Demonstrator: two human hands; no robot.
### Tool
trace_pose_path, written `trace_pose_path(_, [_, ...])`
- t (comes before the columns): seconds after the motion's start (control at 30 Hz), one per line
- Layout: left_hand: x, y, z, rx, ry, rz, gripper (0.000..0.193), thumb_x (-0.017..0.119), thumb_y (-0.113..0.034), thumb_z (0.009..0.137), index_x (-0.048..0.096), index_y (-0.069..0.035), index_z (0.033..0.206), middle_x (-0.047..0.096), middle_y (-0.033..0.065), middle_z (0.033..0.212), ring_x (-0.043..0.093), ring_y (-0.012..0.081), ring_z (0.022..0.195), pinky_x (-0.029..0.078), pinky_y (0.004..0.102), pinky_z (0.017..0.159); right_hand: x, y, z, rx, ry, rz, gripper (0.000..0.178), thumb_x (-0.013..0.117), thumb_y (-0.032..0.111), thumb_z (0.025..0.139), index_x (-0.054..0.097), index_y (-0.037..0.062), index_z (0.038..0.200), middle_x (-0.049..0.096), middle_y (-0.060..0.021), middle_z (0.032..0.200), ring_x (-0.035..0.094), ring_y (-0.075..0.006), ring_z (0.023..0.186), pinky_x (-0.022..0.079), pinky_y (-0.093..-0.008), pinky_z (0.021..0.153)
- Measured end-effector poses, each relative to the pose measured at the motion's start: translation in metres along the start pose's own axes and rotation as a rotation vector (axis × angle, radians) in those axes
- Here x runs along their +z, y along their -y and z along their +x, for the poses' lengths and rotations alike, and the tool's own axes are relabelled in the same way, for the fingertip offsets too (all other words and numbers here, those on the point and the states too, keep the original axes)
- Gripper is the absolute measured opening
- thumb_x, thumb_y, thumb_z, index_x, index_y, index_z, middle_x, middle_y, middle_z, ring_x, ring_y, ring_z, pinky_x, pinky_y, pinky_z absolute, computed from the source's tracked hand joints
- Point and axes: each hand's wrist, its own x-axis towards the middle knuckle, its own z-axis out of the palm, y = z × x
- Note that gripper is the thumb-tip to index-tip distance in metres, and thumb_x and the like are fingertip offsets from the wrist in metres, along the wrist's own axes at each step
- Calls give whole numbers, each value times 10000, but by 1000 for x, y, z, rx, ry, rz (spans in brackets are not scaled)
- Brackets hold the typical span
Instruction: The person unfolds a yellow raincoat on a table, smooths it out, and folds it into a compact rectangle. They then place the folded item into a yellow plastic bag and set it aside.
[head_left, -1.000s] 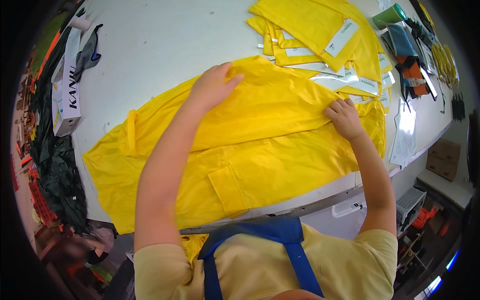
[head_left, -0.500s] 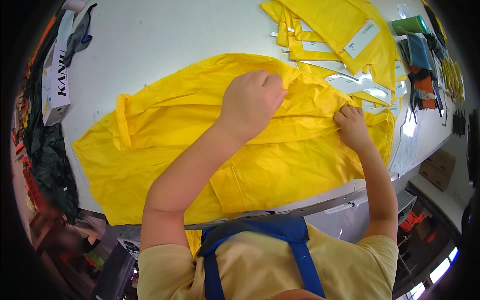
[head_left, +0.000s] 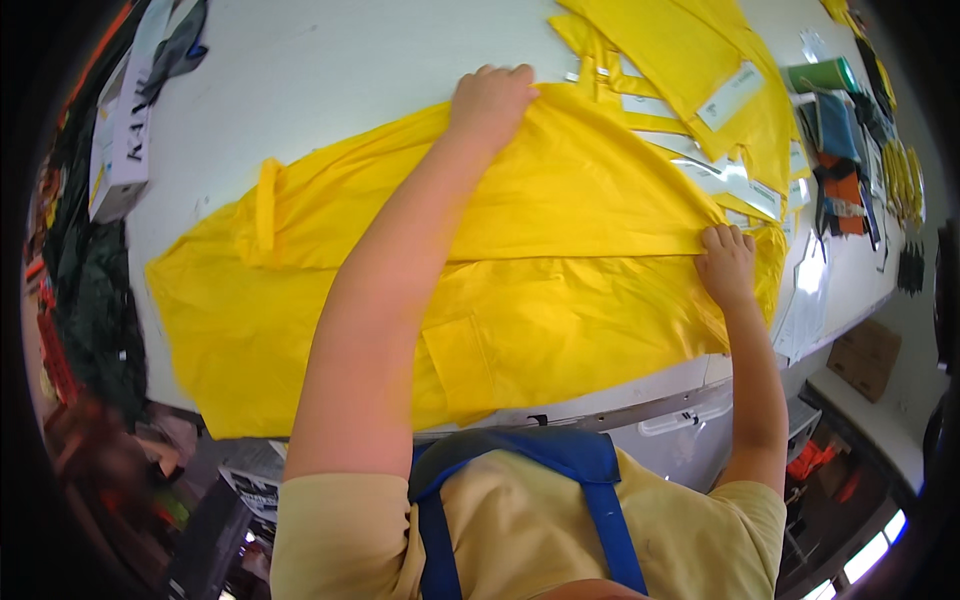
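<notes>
A yellow rain jacket (head_left: pixel 590 320) lies spread across the table in front of me, with a pocket (head_left: pixel 460 355) facing up on its near part. One sleeve lies lengthwise over it, its cuff (head_left: pixel 267 212) toward the left. My left hand (head_left: pixel 492 103) reaches to the jacket's far edge, fingers closed on the fabric there. At the right end, my right hand (head_left: pixel 725 265) grips the cloth near a fold, its fingers curled. The fabric between both hands is stretched fairly smooth.
Folded yellow garments with white paper inserts (head_left: pixel 732 95) are stacked at the far right. Beyond them lie a green roll (head_left: pixel 822 76) and pouches (head_left: pixel 835 130). A white box (head_left: pixel 122 150) and dark green fabric (head_left: pixel 95 310) sit left. A blurred person (head_left: pixel 110 450) is at lower left.
My left hand has moved away from me to the far edge, drawing the fabric out flatter. My right hand has shifted slightly nearer and right. Wrinkles in the sleeve area have smoothed.
</notes>
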Motion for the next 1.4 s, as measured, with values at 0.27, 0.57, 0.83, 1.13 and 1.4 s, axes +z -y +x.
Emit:
trace_pose_path(0.27, [-143, 138, -205, -909, -704, 417, 413, 683, -235, 810, 531, -53, 1147, 578, 102, 1113, 540, 277, 1044, 418, 409, 900, -46, 90, -13, 153, -147, 422, 310, 639, 52, 741, 569, 39, 1042, 579, -133, 1025, 529, -326, 1005, 411, -404, 887])
trace_pose_path(0.57, [-168, 10, -285, -199, -516, -188, 309, 703, -61, 760, 546, -34, 1025, 543, 92, 842, 543, 195, 734, 456, 282, 705, -103, 338, 89, -8, 124, 2059, 534, 628, 133, 865, 369, -4, 1311, 562, -125, 1135, 564, -190, 1041, 446, -307, 909])
trace_pose_path(0.83, [-201, -6, -305, -254, -518, -901, 550, 740, -190, 743, 488, -26, 1204, 580, 96, 952, 554, 214, 832, 462, 310, 793, -142, 324, 45, 81, 265, 1974, 181, 499, 104, 939, 577, -9, 1057, 611, 4, 925, 541, -50, 835, 439, -207, 755])
trace_pose_path(1.13, [-227, -51, -266, -227, -150, -837, 200, 639, -127, 845, 607, 14, 983, 592, 68, 917, 568, 138, 775, 471, 253, 715, -174, 306, 17, 278, 294, 2055, 308, 479, 290, 957, 621, 22, 901, 583, 23, 739, 485, -44, 608, 388, -204, 543])
trace_pose_path(1.4, [-233, -84, -252, -513, 212, -1764, 206, 488, -169, 935, 612, -21, 863, 593, 19, 821, 540, 103, 748, 431, 240, 694, -164, 256, -6, -63, 427, 2037, 417, 563, 333, 901, 580, -39, 1087, 632, -72, 1028, 580, -115, 906, 465, -263, 799])
